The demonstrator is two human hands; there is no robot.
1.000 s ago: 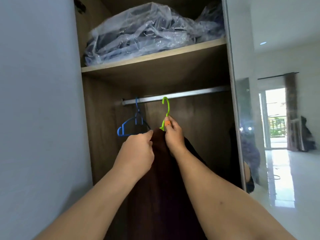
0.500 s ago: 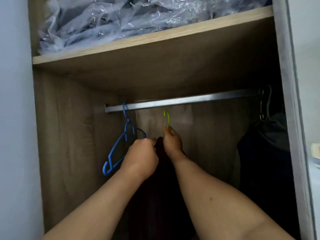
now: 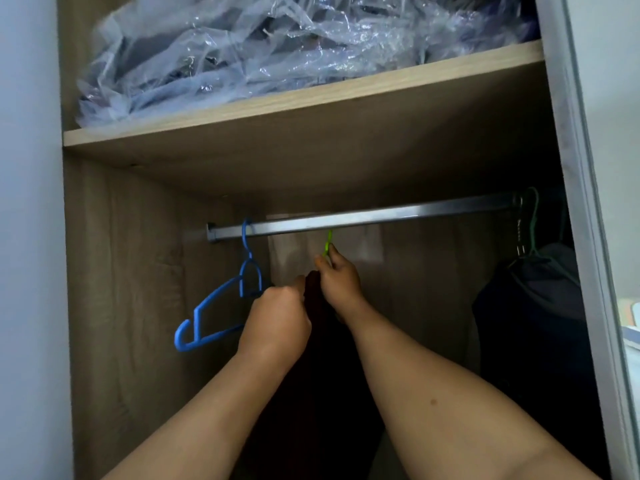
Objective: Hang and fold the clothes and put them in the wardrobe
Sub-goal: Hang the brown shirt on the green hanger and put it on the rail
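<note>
Inside the wardrobe, a metal rail (image 3: pixel 363 218) runs under a wooden shelf (image 3: pixel 311 102). My right hand (image 3: pixel 337 277) pinches the neck of a green hanger (image 3: pixel 328 242), whose hook reaches just under the rail. A dark brown garment (image 3: pixel 318 358) hangs from that hanger, down between my forearms. My left hand (image 3: pixel 277 317) grips the garment's top edge, just left of the hanger's neck. Whether the hook sits over the rail is unclear.
An empty blue hanger (image 3: pixel 221 299) hangs tilted on the rail's left end, close to my left hand. Dark clothes (image 3: pixel 530 306) hang at the right end. Clothes wrapped in clear plastic (image 3: pixel 277 46) lie on the shelf. A sliding door frame (image 3: pixel 588 237) borders the right side.
Both hands have lifted the green hanger and dark garment up and deeper into the wardrobe, bringing the hook to the rail. The view has closed in on the wardrobe.
</note>
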